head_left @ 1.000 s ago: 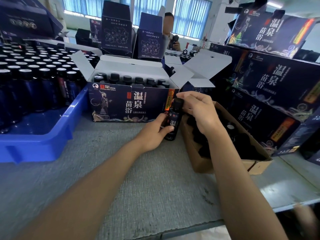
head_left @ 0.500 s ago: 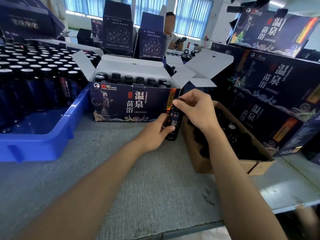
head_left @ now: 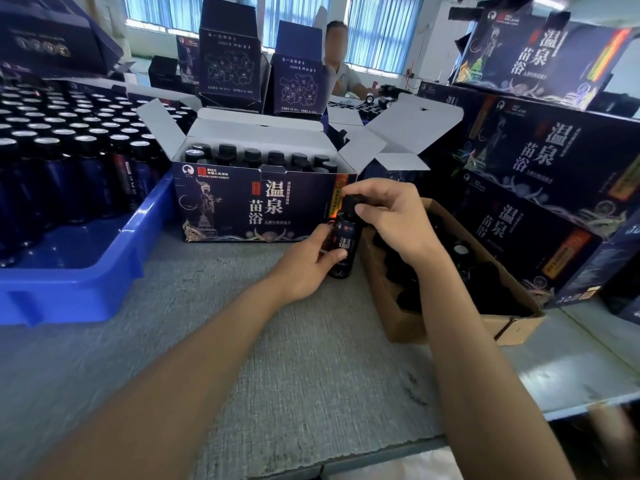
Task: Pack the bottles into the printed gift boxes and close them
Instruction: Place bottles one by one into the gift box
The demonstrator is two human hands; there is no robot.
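We have the bottle upright at the worktop, just in front of the open gift box's right front corner and beside the brown carton; can't tell if its base touches. Left hand grips its lower body, and right hand has fingers curled round the cap. Gift box flaps are up with packed bottles in rows inside, blue tray of spare bottles sits left, and closed boxes are stacked right.

Bare grey table between blue crate and brown carton
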